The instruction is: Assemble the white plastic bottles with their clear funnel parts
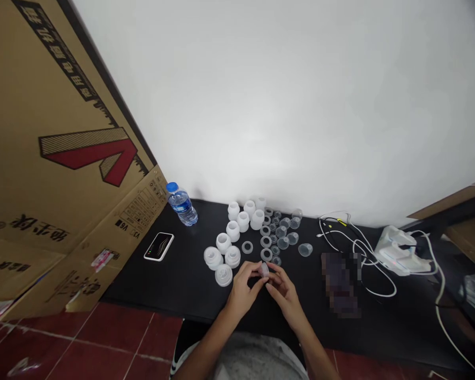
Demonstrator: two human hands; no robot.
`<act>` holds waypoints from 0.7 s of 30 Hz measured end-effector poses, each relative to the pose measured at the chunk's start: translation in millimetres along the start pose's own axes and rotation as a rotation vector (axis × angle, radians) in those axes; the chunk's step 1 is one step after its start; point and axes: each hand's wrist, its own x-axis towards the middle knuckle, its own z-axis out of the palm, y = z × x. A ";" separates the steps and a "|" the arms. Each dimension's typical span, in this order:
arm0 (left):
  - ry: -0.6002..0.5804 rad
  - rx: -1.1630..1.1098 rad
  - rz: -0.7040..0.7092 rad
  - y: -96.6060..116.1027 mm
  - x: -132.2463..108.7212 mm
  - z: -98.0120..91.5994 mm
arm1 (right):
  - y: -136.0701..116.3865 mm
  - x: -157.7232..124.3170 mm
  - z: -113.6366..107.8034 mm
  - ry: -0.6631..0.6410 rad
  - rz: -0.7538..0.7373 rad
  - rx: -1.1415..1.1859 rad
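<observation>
Between my two hands, near the front of the black table, is a small translucent plastic dome (pixel 263 269). My left hand (pixel 244 286) pinches it from the left, and my right hand (pixel 284 292) has its fingers closed on the right side. Fingertips partly cover the piece. Just beyond my hands lie flat translucent rings (pixel 266 254), smaller clear discs (pixel 274 250) and several clear domes (pixel 293 238). To the left stand white plastic jar-like parts (pixel 233 231); a few nearer ones (pixel 224 275) have clear pieces seated on top.
A water bottle (pixel 183 207) with a blue cap and a white phone-like device (pixel 159 246) are at left, beside a large cardboard box (pixel 63 174). At right are a blurred-out dark item (pixel 340 285), tangled white cables (pixel 374 266) and a white charging dock (pixel 398 250). A wall rises behind.
</observation>
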 end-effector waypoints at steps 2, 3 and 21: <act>-0.003 0.002 0.004 0.1 -0.7 0.1 | -2.2 0.2 -1.0 -0.033 -0.009 -0.013; -0.002 0.003 0.005 0.1 -1.2 0.0 | -2.5 0.5 -1.3 -0.048 -0.011 -0.009; -0.007 -0.103 -0.013 -0.3 -0.7 0.0 | -7.7 0.9 -6.6 -0.158 0.017 0.125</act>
